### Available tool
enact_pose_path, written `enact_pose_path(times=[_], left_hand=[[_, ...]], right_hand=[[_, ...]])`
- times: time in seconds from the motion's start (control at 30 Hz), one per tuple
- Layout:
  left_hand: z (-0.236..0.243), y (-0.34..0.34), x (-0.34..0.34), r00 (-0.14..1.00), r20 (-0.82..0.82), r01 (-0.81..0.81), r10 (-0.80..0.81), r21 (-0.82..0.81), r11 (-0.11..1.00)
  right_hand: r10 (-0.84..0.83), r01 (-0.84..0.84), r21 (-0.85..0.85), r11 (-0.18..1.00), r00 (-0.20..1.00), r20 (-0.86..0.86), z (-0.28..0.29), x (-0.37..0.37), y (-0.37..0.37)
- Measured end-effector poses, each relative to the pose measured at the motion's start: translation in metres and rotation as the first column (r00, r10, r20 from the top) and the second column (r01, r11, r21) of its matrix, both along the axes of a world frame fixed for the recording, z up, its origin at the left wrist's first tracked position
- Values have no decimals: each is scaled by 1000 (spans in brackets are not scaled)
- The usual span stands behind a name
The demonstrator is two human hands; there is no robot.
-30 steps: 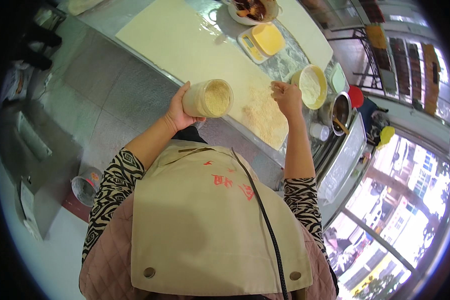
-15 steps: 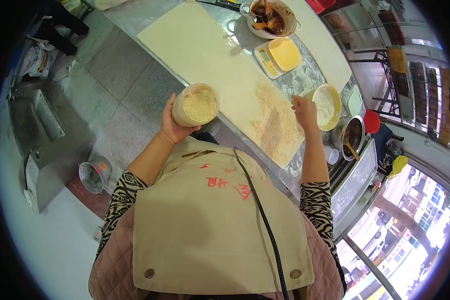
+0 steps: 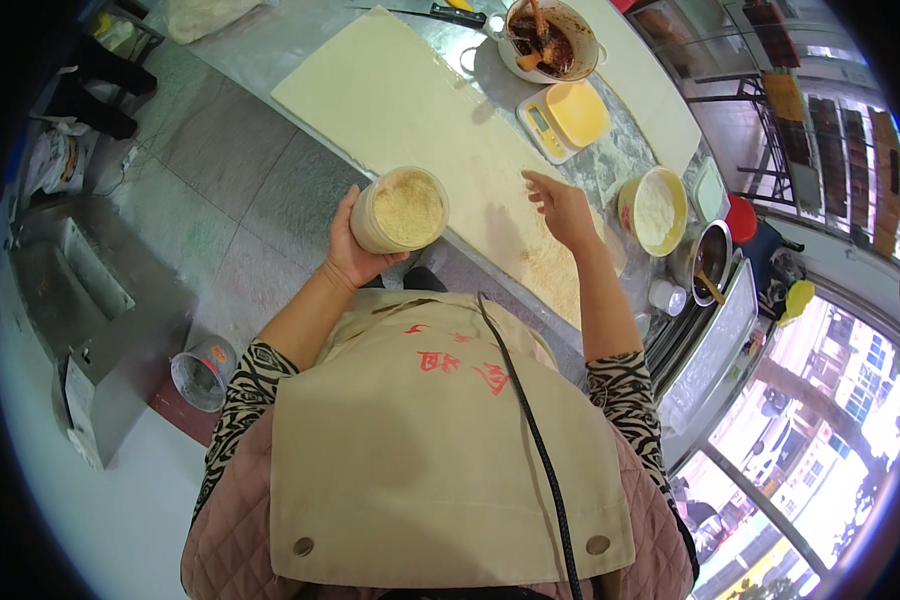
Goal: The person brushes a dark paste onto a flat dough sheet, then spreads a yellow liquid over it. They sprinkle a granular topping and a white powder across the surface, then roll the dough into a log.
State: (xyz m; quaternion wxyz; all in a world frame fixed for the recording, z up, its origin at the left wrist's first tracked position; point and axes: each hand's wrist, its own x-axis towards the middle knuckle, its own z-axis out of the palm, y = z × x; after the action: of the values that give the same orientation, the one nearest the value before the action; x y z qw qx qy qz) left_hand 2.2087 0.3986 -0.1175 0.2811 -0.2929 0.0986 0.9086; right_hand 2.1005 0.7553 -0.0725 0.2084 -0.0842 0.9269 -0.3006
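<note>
In my left hand is a clear round tub, tilted a little and filled with pale yellow powder. My fingers wrap its side, off the near edge of the table. My right hand hovers above a long pale sheet of dough, its fingers stretched apart with nothing visible in them. Beneath that hand and forearm, light brown crumbs lie scattered over the dough's right end; the forearm hides part of them.
A yellow bowl of white flour stands right of the dough. Beyond it are a yellow-topped kitchen scale and a white pot of dark sauce. A steel pot and a tray sit farther right. A bucket rests at left.
My right hand has moved left from beside the flour bowl to over the dough, its fingers spreading. The tub stays in my left hand. The crumbs look fainter and more spread.
</note>
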Motion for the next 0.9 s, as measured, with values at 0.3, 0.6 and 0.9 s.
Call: enact_pose_path(times=[0.3,0.6,0.9], left_hand=[[-7,-65,-38,990,6,144,-144,-105,984],[-11,-38,-78,933,-29,356,-358,-76,932],[-26,2,-86,905,-40,425,-424,17,905]], right_hand=[[-262,286,59,956,929,-261,2,44,-49],[18,-67,-171,983,962,-272,90,29,-185],[-145,135,-232,963,989,-23,75,12,-151]])
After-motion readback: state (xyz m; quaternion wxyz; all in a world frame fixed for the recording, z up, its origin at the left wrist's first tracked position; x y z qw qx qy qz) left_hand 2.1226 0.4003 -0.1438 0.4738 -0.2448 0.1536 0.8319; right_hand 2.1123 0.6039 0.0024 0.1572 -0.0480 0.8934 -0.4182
